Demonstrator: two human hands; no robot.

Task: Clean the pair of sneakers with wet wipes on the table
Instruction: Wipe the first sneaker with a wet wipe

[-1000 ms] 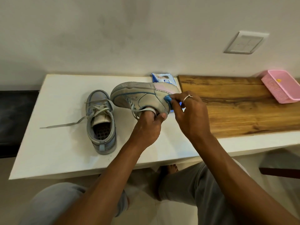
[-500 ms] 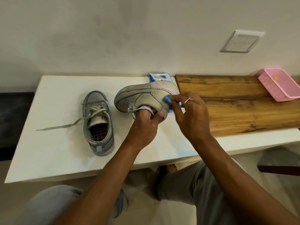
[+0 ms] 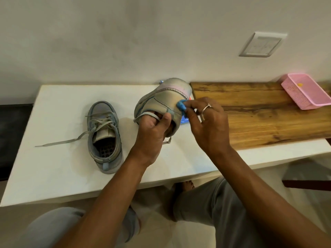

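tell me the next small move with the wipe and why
Probably drag the blue wipe across the held sneaker, since the right hand pinches it against the shoe's side while the left hand grips the shoe at its opening, lifted above the table.

Smooth matt white tabletop [image 3: 59, 158], glossy grained wood board [image 3: 250, 119], pink perforated plastic basket [image 3: 304, 97], soft worn grey upper on held sneaker [image 3: 166, 99], cloth laces on second sneaker [image 3: 104, 138], metal ring [image 3: 206, 109]

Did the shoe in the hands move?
Yes. The held sneaker turned, and its pink end rose up past the back edge of the table.
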